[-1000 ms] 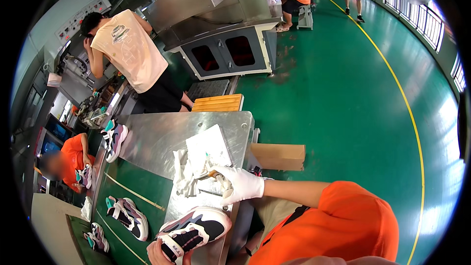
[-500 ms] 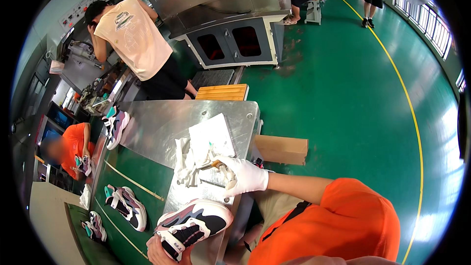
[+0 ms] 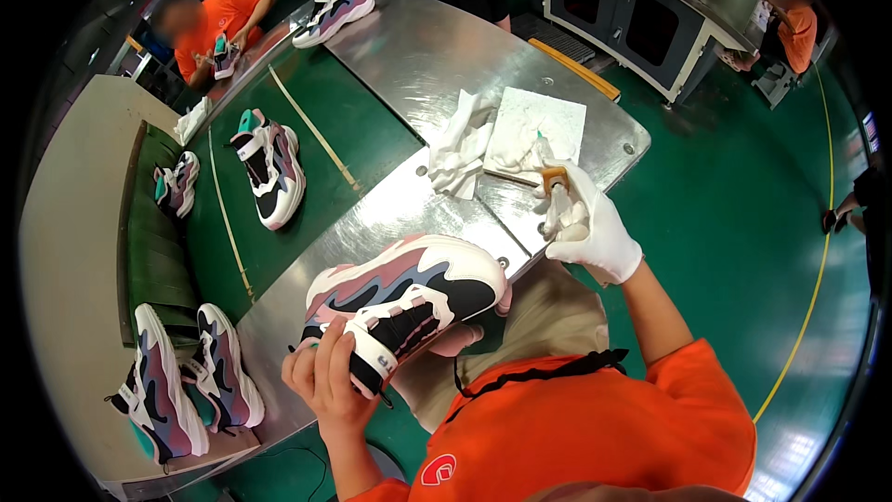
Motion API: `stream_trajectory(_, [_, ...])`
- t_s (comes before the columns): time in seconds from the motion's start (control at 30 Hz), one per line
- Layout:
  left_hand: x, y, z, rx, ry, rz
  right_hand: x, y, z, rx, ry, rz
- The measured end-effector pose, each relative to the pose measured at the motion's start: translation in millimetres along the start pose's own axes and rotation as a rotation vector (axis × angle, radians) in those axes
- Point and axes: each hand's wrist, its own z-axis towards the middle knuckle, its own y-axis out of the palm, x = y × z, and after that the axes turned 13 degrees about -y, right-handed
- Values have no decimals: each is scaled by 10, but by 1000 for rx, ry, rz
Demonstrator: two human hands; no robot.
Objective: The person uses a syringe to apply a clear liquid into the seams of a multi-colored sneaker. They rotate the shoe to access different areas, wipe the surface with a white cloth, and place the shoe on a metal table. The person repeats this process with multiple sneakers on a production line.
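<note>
My bare left hand (image 3: 325, 376) is closed around the heel end of a sneaker (image 3: 409, 293). This white, black, mauve and blue-grey shoe lies tilted over the metal table's near edge, toe to the right. In a white glove, my right hand (image 3: 595, 232) has its fingers curled round a small tool with an orange-brown handle (image 3: 555, 177); its working end is hard to make out. That hand is at the near corner of a white square pad (image 3: 548, 121), heaped with white stuff. A crumpled white cloth (image 3: 462, 144) lies left of the pad.
A green conveyor belt (image 3: 321, 98) with pale lines carries a matching sneaker (image 3: 269, 167); another sneaker (image 3: 336, 9) stands at the far end. Two more shoes (image 3: 167, 390) are at lower left. Across the belt, a person in orange (image 3: 223, 23) handles a shoe.
The view has swung, so the table sits differently and two shoes at lower left show. My left hand still holds the sneaker; my right still grips the tool near the pad.
</note>
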Motion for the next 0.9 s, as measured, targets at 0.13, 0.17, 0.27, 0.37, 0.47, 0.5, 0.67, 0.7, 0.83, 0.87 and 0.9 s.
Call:
stream_trajectory(0.13, [40, -21, 56, -53, -32, -67, 88, -32, 7, -89, 19, -196])
stream_trajectory(0.17, [32, -7, 77, -64, -34, -89, 30, -62, 0, -115, 15, -261])
stream_trajectory(0.27, [120, 9, 219, -76, -13, -139, -52, -149, -107, -95, -163, -362])
stream_trajectory(0.37, [161, -10, 285, -80, 19, -211, 6, -173, -120, -19, -201, -340])
stream_trajectory(0.47, [141, -41, 318, -3, 56, -125, -134, -178, -26, -167, 106, -291])
stream_trajectory(0.5, [136, -24, 337, 2, 71, -134, -160, -181, -53, -177, 3, -463])
stream_trajectory(0.67, [44, 96, 254, -36, 54, -176, -345, -267, -20, -72, 10, -328])
stream_trajectory(0.7, [43, 96, 266, -70, 31, -188, -388, -220, 37, -34, 66, -309])
stream_trajectory(0.83, [-12, 91, 169, -34, 8, -216, -456, -321, 228, -136, 246, -56])
stream_trajectory(0.87, [-10, 49, 148, -30, -4, -197, -474, -376, 281, -109, 410, 108])
stream_trajectory(0.9, [3, 30, 117, -30, -18, -168, -666, -105, 330, -181, 237, -91])
